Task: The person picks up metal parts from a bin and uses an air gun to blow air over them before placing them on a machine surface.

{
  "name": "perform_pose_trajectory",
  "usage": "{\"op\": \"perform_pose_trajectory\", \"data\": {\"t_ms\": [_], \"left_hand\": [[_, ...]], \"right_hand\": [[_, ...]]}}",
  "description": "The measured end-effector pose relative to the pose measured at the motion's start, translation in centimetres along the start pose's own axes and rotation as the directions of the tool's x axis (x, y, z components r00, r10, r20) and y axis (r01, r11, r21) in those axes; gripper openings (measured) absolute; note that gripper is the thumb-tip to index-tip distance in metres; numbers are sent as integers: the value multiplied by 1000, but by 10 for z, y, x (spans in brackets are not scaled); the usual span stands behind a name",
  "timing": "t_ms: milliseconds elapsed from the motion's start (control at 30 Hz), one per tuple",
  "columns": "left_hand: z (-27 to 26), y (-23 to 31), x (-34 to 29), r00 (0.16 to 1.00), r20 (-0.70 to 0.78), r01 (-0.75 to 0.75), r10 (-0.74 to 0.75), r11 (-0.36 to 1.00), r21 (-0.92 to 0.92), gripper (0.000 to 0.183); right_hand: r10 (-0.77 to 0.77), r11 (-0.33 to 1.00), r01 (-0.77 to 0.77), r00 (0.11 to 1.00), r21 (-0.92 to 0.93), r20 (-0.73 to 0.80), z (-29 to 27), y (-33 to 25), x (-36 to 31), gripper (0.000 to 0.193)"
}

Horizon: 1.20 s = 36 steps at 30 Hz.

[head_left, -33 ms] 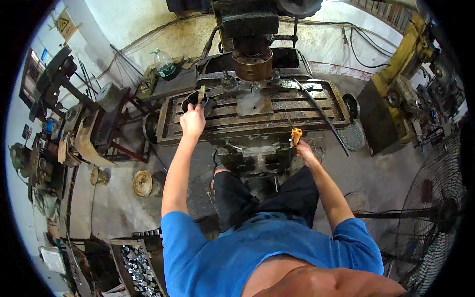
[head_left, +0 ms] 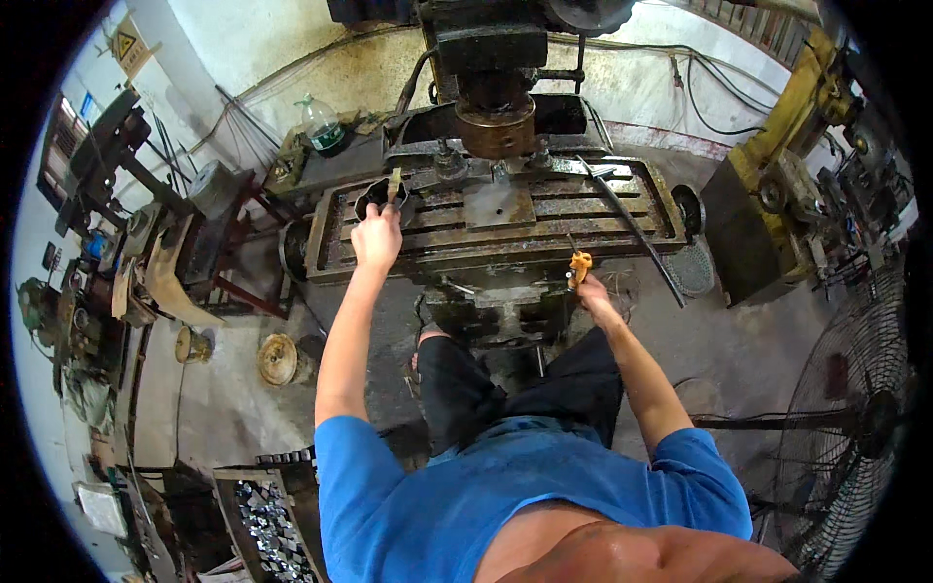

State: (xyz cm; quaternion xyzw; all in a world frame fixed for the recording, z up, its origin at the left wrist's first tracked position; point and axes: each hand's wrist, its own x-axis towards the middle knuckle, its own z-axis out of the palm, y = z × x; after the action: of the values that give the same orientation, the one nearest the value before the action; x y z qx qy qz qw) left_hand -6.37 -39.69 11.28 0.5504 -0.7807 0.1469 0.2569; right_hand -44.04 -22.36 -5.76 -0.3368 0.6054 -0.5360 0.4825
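- From where I'm standing, the person's left hand (head_left: pixel 377 236) is closing its fingers around a pale, narrow stick-like tool (head_left: pixel 395 185), just above the frame's middle, left of centre.
- That tool is poking up over a dark, open-topped container (head_left: pixel 406 207), which is sitting on the slotted milling table (head_left: pixel 637 225).
- The right hand (head_left: pixel 597 295), right of the frame's centre, is clamping an orange air blow gun (head_left: pixel 581 264), whose thin nozzle is pointing up toward the table's front edge.
- A flat square plate (head_left: pixel 500 207) is lying at upper centre, below the machine's round spindle head (head_left: pixel 496 129).
- A long metal bar (head_left: pixel 630 222) is slanting across the table's right end, overhanging its front.
- At lower left, a crate (head_left: pixel 229 500) is holding small shiny metal pieces (head_left: pixel 275 525).
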Motion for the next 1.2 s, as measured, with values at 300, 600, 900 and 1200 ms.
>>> {"op": "perform_pose_trajectory", "data": {"t_ms": [300,600,900,1200], "left_hand": [[-49,-18,-18,995,-72,53,-68,980,-191,24],[-65,-43,-47,992,-10,115,-128,920,-375,20],[-87,-60,-60,982,-40,154,-187,897,-414,21],[-92,-87,-101,960,75,275,-269,867,-415,26]], "right_hand": [[-282,921,282,959,269,-39,27,-73,-47,46],[-237,-33,243,940,-969,244,66,-214,-65,43],[-335,-46,232,913,-972,234,108,-200,33,33],[-48,-25,189,981,-982,190,98,-230,-8,42]]}}
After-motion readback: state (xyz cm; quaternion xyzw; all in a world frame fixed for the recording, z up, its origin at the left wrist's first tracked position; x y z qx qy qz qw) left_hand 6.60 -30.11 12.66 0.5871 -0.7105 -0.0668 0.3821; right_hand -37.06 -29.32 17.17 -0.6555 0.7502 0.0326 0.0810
